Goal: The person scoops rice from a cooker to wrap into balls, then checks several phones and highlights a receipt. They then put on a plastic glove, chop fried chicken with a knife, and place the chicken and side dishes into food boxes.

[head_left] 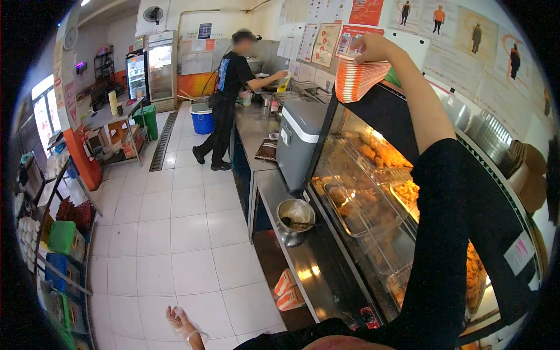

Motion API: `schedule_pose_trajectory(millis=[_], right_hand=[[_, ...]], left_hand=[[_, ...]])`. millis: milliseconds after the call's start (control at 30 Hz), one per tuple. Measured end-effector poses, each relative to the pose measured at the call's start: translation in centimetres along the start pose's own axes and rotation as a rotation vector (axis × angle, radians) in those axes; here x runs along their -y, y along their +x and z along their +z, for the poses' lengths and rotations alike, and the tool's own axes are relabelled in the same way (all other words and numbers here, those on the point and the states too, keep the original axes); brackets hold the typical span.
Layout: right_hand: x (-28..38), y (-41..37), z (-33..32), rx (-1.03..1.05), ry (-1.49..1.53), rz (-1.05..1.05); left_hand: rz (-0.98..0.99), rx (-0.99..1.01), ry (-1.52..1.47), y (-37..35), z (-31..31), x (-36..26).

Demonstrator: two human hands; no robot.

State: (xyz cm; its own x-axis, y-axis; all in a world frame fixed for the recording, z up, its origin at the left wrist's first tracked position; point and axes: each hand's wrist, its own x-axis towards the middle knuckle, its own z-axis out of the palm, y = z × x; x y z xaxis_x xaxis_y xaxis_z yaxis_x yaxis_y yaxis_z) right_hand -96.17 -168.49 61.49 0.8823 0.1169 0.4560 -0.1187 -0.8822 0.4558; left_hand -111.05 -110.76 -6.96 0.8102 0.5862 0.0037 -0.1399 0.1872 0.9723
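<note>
My right hand is raised to the top of the heated display case, its fingers curled over the upper edge of a stack of orange-and-white striped paper bags. No glove shows on it. Low on the left, my left hand wears a clear plastic glove and hangs over the floor, fingers loosely bent and apart, with nothing in it. Behind the glass of the display case, fried chicken lies on lit trays.
A metal bowl with a dark-handled utensil stands on the steel counter, near a grey cooler box. Farther along, a person works at the counter beside a blue bucket. Shelves with crates line the left.
</note>
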Motion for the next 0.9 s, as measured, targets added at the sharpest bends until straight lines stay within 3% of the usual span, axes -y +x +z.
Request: schedule_pose_trajectory(millis=[167,233,267,333,367,467,533,667,800,900], right_hand=[[2.6,0.6,-2.0,0.072,-0.123,0.019],[3.3,0.7,-1.3,-0.158,-0.176,-0.054],[2.5,0.8,-0.6,-0.153,-0.183,-0.05],[1.4,1.0,0.5,-0.32,-0.575,-0.436],[1.2,0.7,1.0,-0.318,-0.581,-0.432],[2.4,-1.0,1.2,-0.428,-0.728,-0.306],[4.2,-1.9,0.4,-0.012,-0.74,0.036],[3.0,-0.4,2.4,-0.133,-0.741,0.062],[4.1,0.4,2.9,-0.19,-0.944,0.052],[5.6,1.5,2.5,-0.243,-1.054,0.244]], left_hand=[[-0.02,0.074,0.044,1.3,4.1,-0.4],[0.009,0.122,0.096,1.1,5.7,0.0],[0.041,0.163,0.147,0.9,6.3,0.2],[0.034,0.194,0.219,0.4,7.3,0.2],[0.031,0.218,0.293,0.4,7.8,0.2],[-0.03,0.262,0.142,0.1,8.4,1.7],[-0.012,0.296,0.163,-0.3,8.5,1.3],[0.016,0.332,0.248,-0.7,8.2,1.1],[0.021,0.331,0.353,-0.9,6.4,1.7],[0.083,0.354,0.337,-1.0,4.8,1.5]])
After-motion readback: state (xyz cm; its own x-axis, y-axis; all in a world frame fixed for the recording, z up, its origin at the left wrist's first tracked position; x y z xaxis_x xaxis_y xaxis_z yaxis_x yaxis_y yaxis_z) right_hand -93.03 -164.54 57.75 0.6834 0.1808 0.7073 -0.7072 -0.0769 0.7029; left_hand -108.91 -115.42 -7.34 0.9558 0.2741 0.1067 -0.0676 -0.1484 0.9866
